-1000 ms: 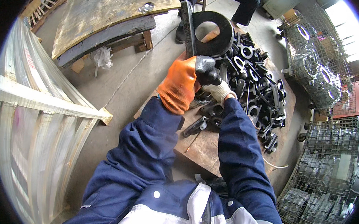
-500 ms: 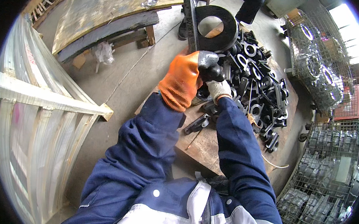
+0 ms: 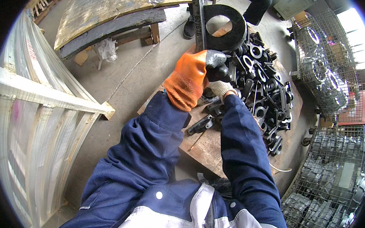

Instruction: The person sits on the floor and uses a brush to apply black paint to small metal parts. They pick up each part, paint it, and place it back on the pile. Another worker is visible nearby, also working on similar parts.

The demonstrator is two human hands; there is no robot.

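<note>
My left hand (image 3: pixel 188 78), in an orange glove with dark coated fingers, is closed on a black metal bracket (image 3: pixel 240 30). The bracket has a thick round ring beside a flat upright bar, and it is held up beyond my glove. Close against it on the right is my right hand (image 3: pixel 220 89) in a white knit glove. Its fingers are hidden behind the left glove, so what they hold or touch does not show. Just past both hands lies a heap of similar black ringed brackets (image 3: pixel 261 74), on a brown wooden board (image 3: pixel 205 151).
A worn wooden table (image 3: pixel 114 5) stands at the far left, with crumpled plastic (image 3: pixel 106 51) below it. A film-wrapped wooden crate (image 3: pixel 52 94) is near left. Wire cages (image 3: pixel 330 175) of metal parts line the right. Another person's dark-clothed leg (image 3: pixel 257 7) shows at the far side.
The view has shifted slightly. The left hand keeps its grip on the bracket, and both hands stay close together in nearly the same place.
</note>
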